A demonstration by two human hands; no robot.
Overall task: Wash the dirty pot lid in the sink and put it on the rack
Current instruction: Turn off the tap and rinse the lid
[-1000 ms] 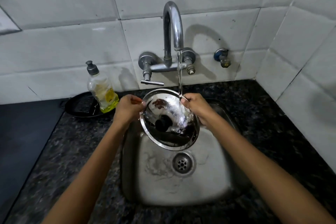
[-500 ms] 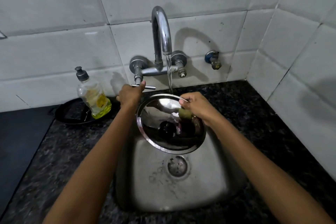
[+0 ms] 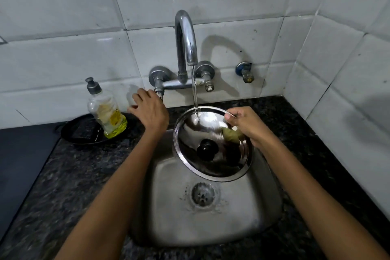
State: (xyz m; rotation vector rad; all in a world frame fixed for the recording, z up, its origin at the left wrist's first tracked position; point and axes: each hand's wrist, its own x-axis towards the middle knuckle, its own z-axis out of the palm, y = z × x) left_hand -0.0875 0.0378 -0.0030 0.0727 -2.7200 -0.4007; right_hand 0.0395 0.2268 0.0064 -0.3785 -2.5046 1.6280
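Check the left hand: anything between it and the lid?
Nothing visible. The left hand is up at the tap handle, apart from the lid, with only open air over the sink edge between them. The right hand alone holds the lid by its far rim, under the water stream.

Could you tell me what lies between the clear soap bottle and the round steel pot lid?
In the head view, the left hand lies between the soap bottle and pot lid.

Dim, hard shadows, blurred edges, wide-angle distortion
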